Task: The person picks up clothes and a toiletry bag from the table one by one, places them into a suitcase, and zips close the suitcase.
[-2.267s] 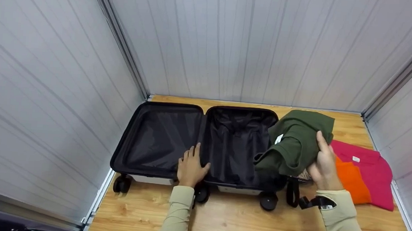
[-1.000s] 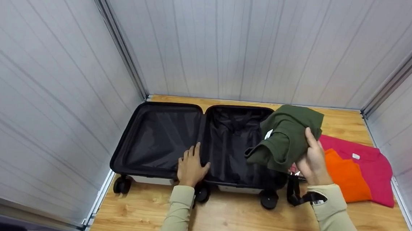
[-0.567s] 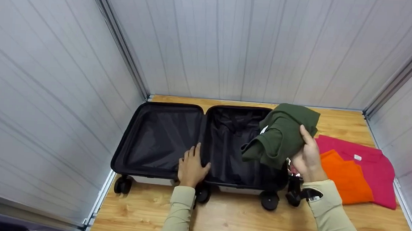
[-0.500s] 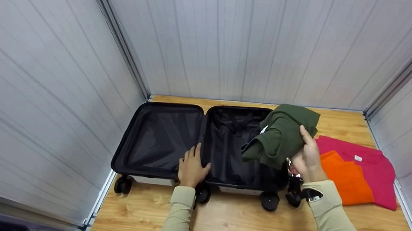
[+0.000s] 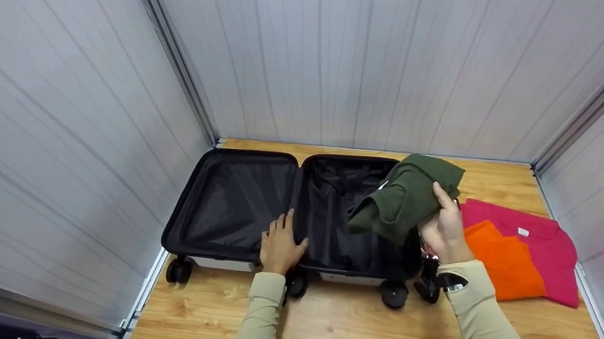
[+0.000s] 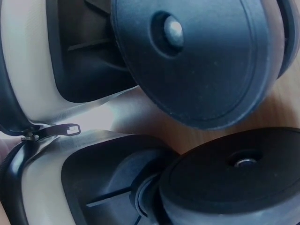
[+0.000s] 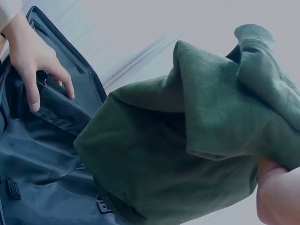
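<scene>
A suitcase (image 5: 323, 245) lies spread flat on the floor, both black-lined halves facing up. My left hand (image 5: 279, 247) rests with straight fingers on the middle seam near its front edge; the right wrist view shows the same hand (image 7: 40, 58) beyond the lining. My right hand (image 5: 445, 227) grips a folded dark green shirt (image 5: 411, 198) by its right side, thumb on top. It is held above the right half of the suitcase, its collar drooping toward the left. In the right wrist view the green shirt (image 7: 154, 154) hangs in loose folds and covers part of the lining.
Right of the suitcase, an orange folded garment (image 5: 508, 266) lies over a pink shirt (image 5: 552, 245) on the wooden floor (image 5: 339, 326). Black wheels (image 5: 394, 294) stick out at the front. A zipper pull (image 6: 58, 130) hangs between the halves. Grey panel walls (image 5: 341, 60) enclose the space.
My right hand has carried the green shirt left, from beside the suitcase's right edge to farther over its right half. The left hand has stayed in place.
</scene>
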The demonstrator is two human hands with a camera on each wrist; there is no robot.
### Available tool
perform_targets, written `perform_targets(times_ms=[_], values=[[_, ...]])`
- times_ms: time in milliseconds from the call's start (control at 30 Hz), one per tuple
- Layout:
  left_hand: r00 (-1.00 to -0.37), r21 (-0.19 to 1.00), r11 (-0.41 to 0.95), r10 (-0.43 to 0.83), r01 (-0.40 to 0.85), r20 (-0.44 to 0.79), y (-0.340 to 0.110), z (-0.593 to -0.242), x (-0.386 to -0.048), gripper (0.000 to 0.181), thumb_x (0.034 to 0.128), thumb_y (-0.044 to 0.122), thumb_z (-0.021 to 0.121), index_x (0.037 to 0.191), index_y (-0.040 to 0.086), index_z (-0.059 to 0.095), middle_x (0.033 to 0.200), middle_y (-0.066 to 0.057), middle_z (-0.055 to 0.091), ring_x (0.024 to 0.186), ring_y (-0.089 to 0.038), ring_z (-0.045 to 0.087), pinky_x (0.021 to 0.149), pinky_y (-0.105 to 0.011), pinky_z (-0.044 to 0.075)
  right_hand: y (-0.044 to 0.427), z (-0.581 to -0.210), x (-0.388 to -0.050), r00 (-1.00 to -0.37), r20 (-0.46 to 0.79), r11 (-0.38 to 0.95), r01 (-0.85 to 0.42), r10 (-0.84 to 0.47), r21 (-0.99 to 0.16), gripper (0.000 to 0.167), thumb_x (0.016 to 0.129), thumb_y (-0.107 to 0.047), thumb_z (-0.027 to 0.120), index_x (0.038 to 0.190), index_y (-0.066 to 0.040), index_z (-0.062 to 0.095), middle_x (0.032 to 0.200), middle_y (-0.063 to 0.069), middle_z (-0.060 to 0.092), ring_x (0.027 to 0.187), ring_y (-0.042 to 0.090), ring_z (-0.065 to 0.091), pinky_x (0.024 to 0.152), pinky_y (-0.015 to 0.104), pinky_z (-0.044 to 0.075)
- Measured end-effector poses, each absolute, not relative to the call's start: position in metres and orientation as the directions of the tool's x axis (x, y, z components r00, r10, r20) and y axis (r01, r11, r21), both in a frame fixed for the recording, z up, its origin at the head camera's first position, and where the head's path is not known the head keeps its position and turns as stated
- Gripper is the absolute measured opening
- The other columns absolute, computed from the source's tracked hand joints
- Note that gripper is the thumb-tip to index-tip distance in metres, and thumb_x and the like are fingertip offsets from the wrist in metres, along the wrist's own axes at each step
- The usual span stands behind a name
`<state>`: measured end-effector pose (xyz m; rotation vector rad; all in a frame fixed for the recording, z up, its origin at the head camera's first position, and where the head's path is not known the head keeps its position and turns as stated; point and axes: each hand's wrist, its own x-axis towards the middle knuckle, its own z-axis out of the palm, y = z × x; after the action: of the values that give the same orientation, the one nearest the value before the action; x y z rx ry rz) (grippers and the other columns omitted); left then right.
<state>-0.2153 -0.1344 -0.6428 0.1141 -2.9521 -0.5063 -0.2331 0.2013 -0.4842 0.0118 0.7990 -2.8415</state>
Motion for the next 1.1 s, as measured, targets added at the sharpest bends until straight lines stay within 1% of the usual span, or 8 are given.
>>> perform_targets(times_ms=[100,300,500,667,1100], values=[[-0.987,0.338,0.940,-0.101,-0.052,0.127,-0.135,-0.643,-0.216,0.084,0.0911,0.046,0.073,0.160,0.019,0.035,0.154,-0.013,0.050,0.139,-0.035,0.048,0.107,-0.059,0.043,0.199,-0.484,-0.236,-0.984,-0.073,-0.829,0.178,-0.165,-0.530,0.029,0.109,-0.022,0.048,0.131,-0.011,0.063,0.130,-0.001,0.070,0.120,0.013,0.066,0.106,0.028,0.050],[-0.988,0.351,0.935,-0.094,-0.045,0.126,-0.132,-0.643,-0.217,0.084,0.0912,0.046,0.073,0.160,0.018,0.035,0.154,-0.014,0.050,0.140,-0.035,0.048,0.107,-0.060,0.043,0.196,-0.482,-0.238,-0.980,-0.120,-0.843,0.197,-0.158,-0.501,0.026,0.107,-0.020,0.051,0.129,-0.012,0.063,0.126,-0.001,0.071,0.116,0.014,0.068,0.104,0.028,0.051],[-0.988,0.336,0.940,-0.100,-0.056,0.115,-0.133,-0.640,-0.217,0.085,0.0913,0.048,0.072,0.161,0.021,0.033,0.155,-0.013,0.049,0.140,-0.034,0.048,0.108,-0.059,0.043,0.193,-0.483,-0.241,-0.970,-0.126,-0.836,0.244,-0.209,-0.491,0.026,0.109,-0.022,0.048,0.127,-0.013,0.064,0.125,-0.001,0.071,0.116,0.013,0.066,0.105,0.028,0.049],[-0.989,0.343,0.937,-0.102,-0.060,0.106,-0.132,-0.640,-0.217,0.084,0.0915,0.047,0.072,0.161,0.020,0.034,0.155,-0.013,0.049,0.141,-0.034,0.048,0.108,-0.059,0.043,0.190,-0.485,-0.244,-0.959,-0.124,-0.830,0.281,-0.253,-0.482,0.027,0.109,-0.023,0.047,0.127,-0.012,0.064,0.126,-0.001,0.071,0.117,0.013,0.066,0.105,0.028,0.050],[-0.990,0.360,0.931,-0.106,-0.064,0.097,-0.133,-0.641,-0.218,0.084,0.0915,0.045,0.073,0.161,0.019,0.034,0.155,-0.014,0.048,0.141,-0.035,0.047,0.109,-0.060,0.041,0.179,-0.489,-0.253,-0.952,-0.170,-0.829,0.306,-0.255,-0.469,0.027,0.110,-0.023,0.043,0.127,-0.012,0.061,0.124,0.000,0.071,0.115,0.014,0.068,0.103,0.030,0.052]])
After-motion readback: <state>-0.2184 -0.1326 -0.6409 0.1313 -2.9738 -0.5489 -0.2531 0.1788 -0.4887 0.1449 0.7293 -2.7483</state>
